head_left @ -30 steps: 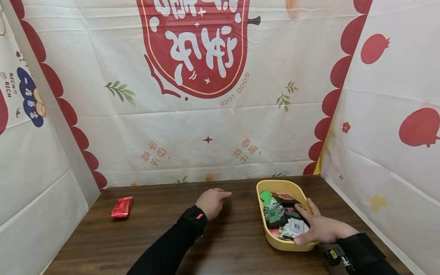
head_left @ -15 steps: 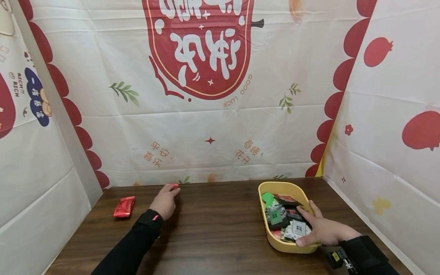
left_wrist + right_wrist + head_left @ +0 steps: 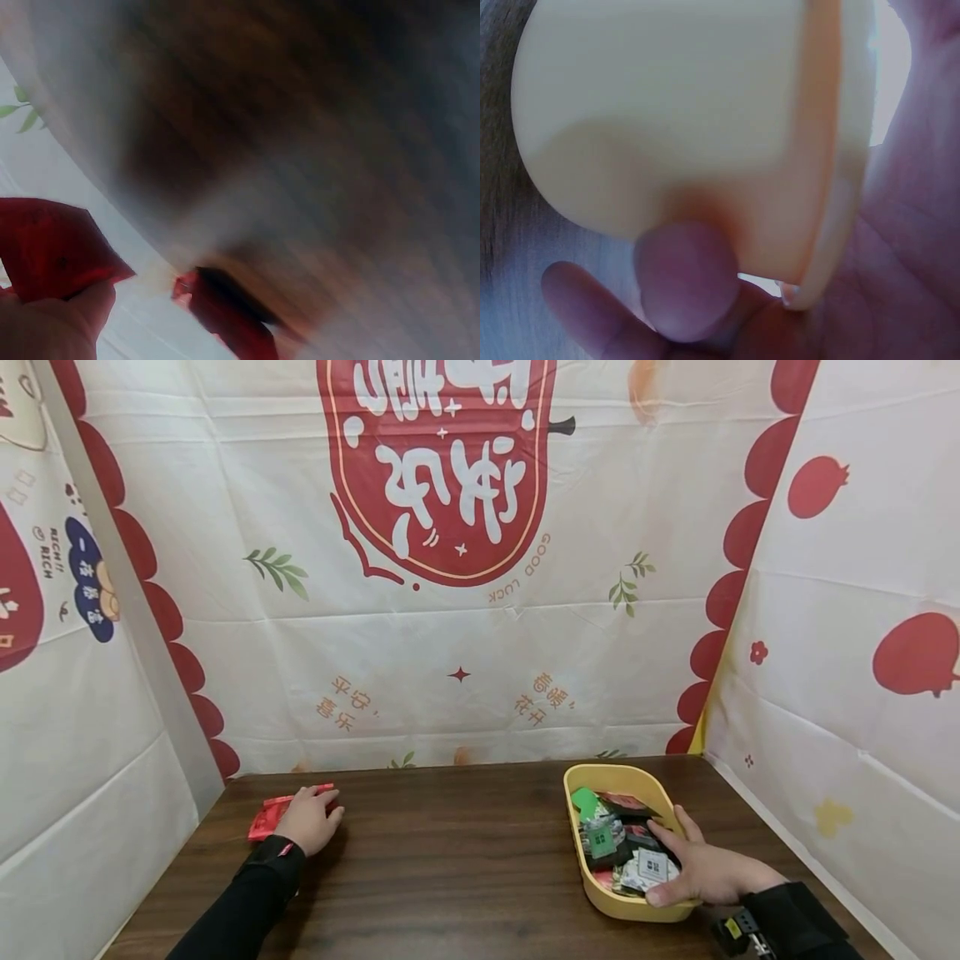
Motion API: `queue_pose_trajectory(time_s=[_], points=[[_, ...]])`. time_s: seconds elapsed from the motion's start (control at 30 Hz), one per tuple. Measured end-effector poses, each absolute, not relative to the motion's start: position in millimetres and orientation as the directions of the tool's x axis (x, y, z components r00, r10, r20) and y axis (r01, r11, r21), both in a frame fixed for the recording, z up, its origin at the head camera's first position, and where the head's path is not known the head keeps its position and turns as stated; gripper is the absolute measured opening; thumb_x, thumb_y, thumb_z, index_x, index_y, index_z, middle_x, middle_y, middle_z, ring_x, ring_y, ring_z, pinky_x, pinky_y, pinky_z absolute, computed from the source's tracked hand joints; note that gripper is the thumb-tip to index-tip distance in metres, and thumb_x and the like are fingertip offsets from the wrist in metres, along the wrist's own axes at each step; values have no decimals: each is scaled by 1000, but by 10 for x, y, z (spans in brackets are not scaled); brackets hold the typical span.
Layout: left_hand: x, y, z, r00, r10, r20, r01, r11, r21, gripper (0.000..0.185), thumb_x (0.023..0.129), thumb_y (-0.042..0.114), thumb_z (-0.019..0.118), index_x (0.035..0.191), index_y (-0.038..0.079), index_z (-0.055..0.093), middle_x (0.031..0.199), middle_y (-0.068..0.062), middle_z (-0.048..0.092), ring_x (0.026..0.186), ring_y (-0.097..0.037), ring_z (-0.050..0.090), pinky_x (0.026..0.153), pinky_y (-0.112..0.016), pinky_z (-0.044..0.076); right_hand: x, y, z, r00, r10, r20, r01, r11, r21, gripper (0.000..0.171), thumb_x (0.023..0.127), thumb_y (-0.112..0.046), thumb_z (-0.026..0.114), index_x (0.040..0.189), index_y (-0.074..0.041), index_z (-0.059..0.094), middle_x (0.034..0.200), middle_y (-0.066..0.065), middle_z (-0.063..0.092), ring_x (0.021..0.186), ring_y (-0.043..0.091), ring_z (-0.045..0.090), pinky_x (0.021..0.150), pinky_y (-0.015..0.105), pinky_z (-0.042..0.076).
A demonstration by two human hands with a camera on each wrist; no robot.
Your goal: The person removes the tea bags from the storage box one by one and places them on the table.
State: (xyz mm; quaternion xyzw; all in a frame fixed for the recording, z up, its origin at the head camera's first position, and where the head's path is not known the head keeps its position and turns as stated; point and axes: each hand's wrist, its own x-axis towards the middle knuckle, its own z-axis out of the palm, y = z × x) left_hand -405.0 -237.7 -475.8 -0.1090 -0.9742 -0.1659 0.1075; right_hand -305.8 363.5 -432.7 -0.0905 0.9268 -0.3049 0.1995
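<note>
My left hand pinches a shiny red packet, only a sliver of which shows past the fingers in the head view. Just left of that hand, a second red packet lies on the brown table, partly covered by the hand and wrist. At the right, my right hand grips the near right side of a yellow tub. Its fingers curl against the tub's outer wall in the right wrist view. Several packets, black, green, white and red, fill the tub.
A white printed cloth hangs along the table's back edge. More white cloth walls stand at the left and right. Bare tabletop lies between the two hands.
My left hand has swept left across the table, carrying the red packet over to the one lying there. The right hand stays on the tub.
</note>
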Motion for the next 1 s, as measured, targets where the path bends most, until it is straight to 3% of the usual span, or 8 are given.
queue_pose_trajectory(time_s=[0.3,0.6,0.83,1.0], points=[[-4114,-2438,-4904,-966,234,111,257,916,308,40,98,22,63,127,-6,64,129,-30,57,127,-48,46,102,-59,36,-3026,3632,-4334,-905,-294,-308,-61,807,-588,109,84,-50,77,156,5,16,147,39,-24,126,71,18,93,75,29],[-4104,-2451,-4865,-977,215,12,209,933,294,42,98,16,61,134,-5,59,142,-38,40,133,-52,35,104,-61,32,-2995,3637,-4332,-902,-320,-290,-88,794,-602,108,85,-49,76,156,6,16,147,41,-23,126,71,20,94,71,33],[-4125,-2407,-4795,-974,222,36,224,944,241,43,97,19,61,133,-4,61,138,-37,46,132,-55,35,105,-65,28,-2990,3621,-4322,-904,-320,-285,-102,807,-582,110,84,-52,77,156,6,17,147,42,-21,125,70,23,94,72,32],[-4188,-2200,-4683,-961,241,139,272,918,289,56,99,30,60,144,-3,49,144,-38,39,136,-56,28,106,-66,24,-2995,3628,-4310,-908,-314,-279,-100,807,-583,113,83,-52,77,156,5,14,147,41,-22,125,70,23,94,72,32]])
